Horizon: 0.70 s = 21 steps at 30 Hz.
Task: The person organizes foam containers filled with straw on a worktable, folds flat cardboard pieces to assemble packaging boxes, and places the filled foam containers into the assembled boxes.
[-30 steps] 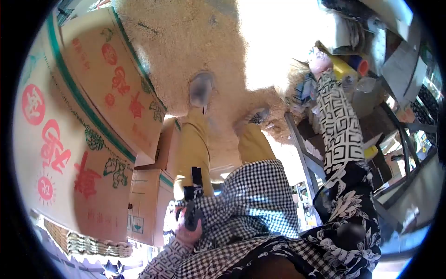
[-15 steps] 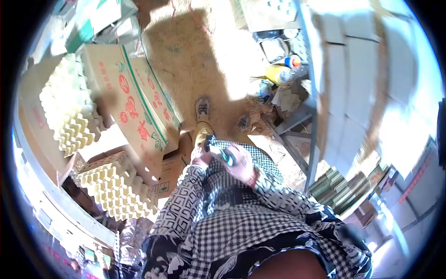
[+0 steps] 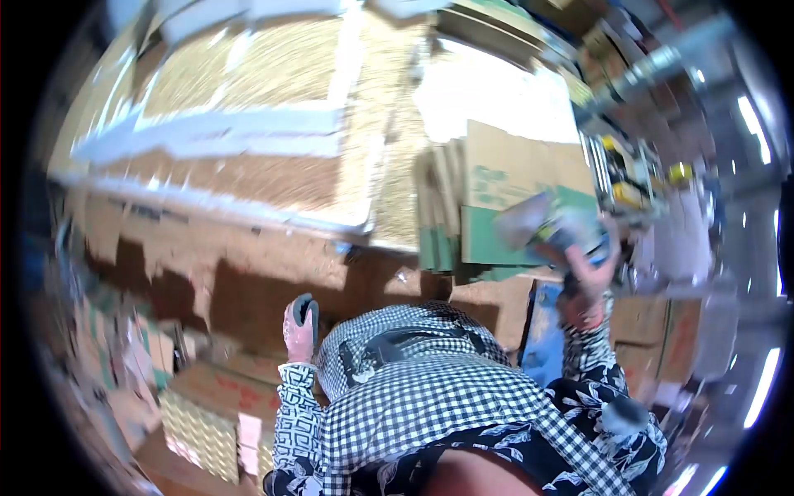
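My right hand is raised on the right, its fingers wrapped round a blurred grey and blue tool that looks like a packing tape dispenser. Behind the tool stands a flattened carton, brown with a green lower band. My left hand hangs low at the left of the checked apron. Its fingers are curled, with a dark grey curved shape along them; whether that is a glove's coating or a held thing I cannot make out.
A large board-topped table spans the far side, with pale strips on it. A blue object stands below my right hand. Cartons and egg trays lie at the lower left. Shelving with goods is on the right.
My view has turned from the floor and carton stacks to the table. My hands, close together at the apron before, are now apart; the right has gone out to the right.
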Each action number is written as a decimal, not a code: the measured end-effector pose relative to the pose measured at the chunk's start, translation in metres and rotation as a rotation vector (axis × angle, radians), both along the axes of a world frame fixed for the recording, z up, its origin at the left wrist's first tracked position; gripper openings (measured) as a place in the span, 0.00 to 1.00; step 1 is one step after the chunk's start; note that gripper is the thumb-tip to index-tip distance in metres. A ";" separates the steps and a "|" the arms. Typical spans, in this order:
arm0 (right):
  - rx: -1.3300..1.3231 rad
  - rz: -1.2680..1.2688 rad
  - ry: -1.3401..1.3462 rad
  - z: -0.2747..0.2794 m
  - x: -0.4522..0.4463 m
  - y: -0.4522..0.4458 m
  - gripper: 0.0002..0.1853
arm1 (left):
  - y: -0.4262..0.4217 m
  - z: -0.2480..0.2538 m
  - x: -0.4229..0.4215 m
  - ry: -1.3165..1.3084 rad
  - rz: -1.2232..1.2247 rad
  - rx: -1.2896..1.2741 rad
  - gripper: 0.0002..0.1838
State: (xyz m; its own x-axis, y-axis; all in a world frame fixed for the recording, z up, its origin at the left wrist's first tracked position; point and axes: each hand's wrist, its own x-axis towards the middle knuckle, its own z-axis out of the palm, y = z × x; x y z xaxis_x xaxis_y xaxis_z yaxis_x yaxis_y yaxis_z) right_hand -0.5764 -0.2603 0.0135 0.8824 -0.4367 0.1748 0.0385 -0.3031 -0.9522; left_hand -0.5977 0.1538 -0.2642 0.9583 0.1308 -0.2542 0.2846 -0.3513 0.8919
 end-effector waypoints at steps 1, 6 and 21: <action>0.050 -0.147 -0.213 0.002 -0.009 -0.011 0.34 | -0.005 0.016 0.018 -0.057 -0.052 -0.027 0.15; -0.252 -0.561 -0.311 0.013 -0.060 -0.136 0.19 | -0.037 0.078 0.079 -0.202 -0.084 -0.207 0.24; -0.187 -0.141 0.649 -0.171 -0.050 -0.302 0.33 | -0.196 0.210 0.134 -0.264 -0.170 0.854 0.38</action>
State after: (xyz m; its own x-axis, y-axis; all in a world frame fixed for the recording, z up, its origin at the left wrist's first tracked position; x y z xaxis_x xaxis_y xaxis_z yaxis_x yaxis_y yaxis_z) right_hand -0.6267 -0.5626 -0.1577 0.7708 -0.5693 -0.2858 -0.5733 -0.4245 -0.7008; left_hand -0.4639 -0.0418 -0.0541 0.9951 0.0256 0.0951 -0.0081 -0.9411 0.3380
